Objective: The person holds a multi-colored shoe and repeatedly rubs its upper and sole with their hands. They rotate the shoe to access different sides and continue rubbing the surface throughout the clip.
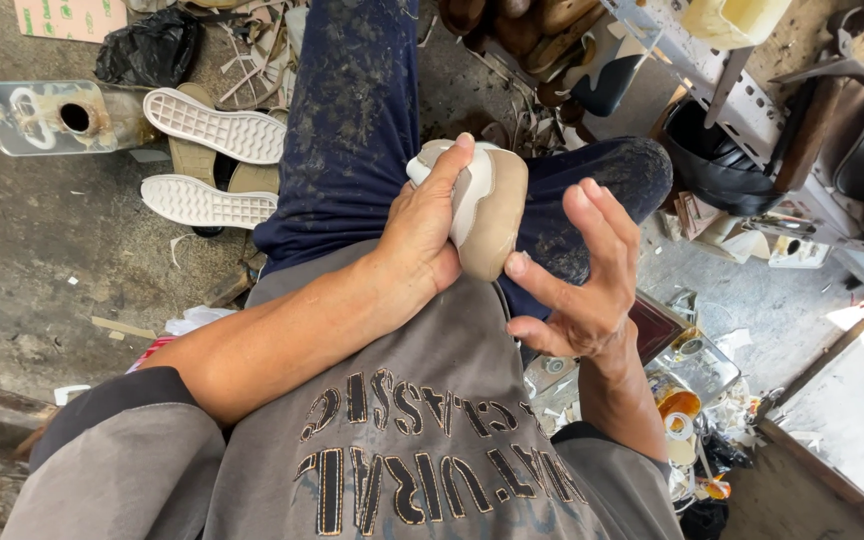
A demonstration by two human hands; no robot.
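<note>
Dusty gray floor, messy shoe workshop.
My left hand (422, 235) grips a smooth, rounded tan-and-white shoe (487, 205) over my lap; my right hand (582, 280) is open beside it. Two bumpy white soles (214, 160) lie on the floor (32, 240).

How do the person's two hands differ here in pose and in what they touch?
The left hand is closed around the beige and white shoe, thumb pressed on top; the right hand is open, fingers spread, only a fingertip near the shoe's edge. The left shows its back; the right shows its palm. Both are bare.
</note>
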